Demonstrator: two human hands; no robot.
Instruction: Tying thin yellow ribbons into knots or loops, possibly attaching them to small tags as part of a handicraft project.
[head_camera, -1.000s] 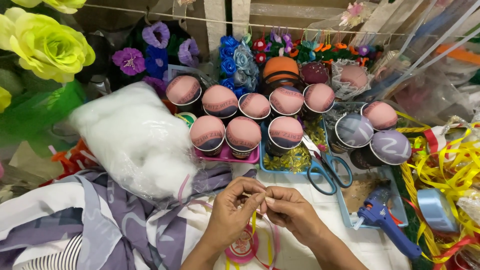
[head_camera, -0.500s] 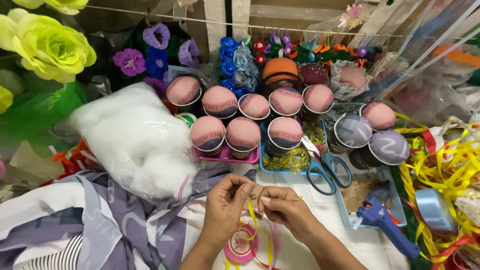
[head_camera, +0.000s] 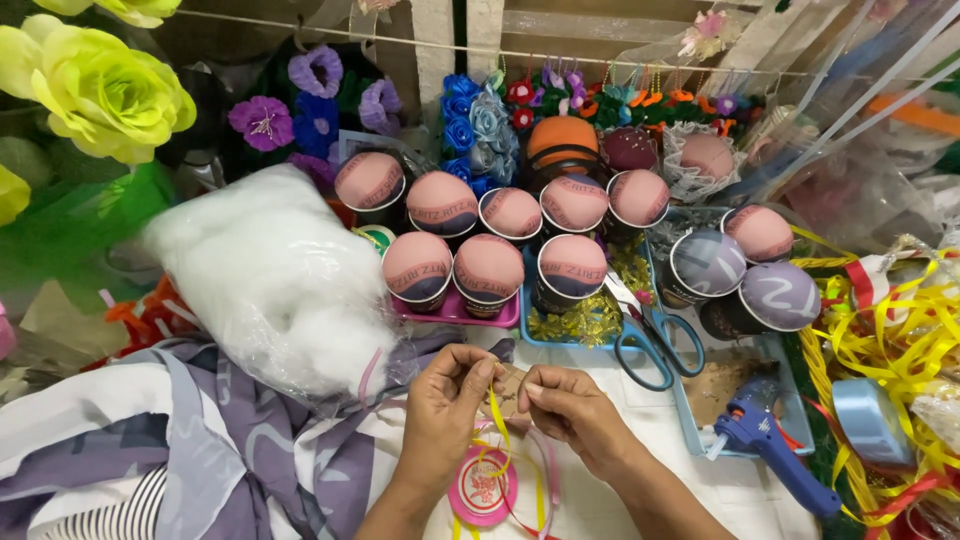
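Fingers (head_camera: 484, 375) of both hands pinch a small tan tag (head_camera: 509, 388), lower centre.
Left hand (head_camera: 445, 415), right hand (head_camera: 570, 415) closed on it; yellow ribbon (head_camera: 497, 420) hangs below, over a pink spool (head_camera: 482, 490).

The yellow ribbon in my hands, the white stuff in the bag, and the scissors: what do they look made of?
Yellow ribbon: thin glossy plastic or satin, judging by its curl and sheen. White stuffing: fluffy fibre fill, probably polyester, in a clear plastic bag. Scissors: shiny metal blades, blue handles that look plastic.
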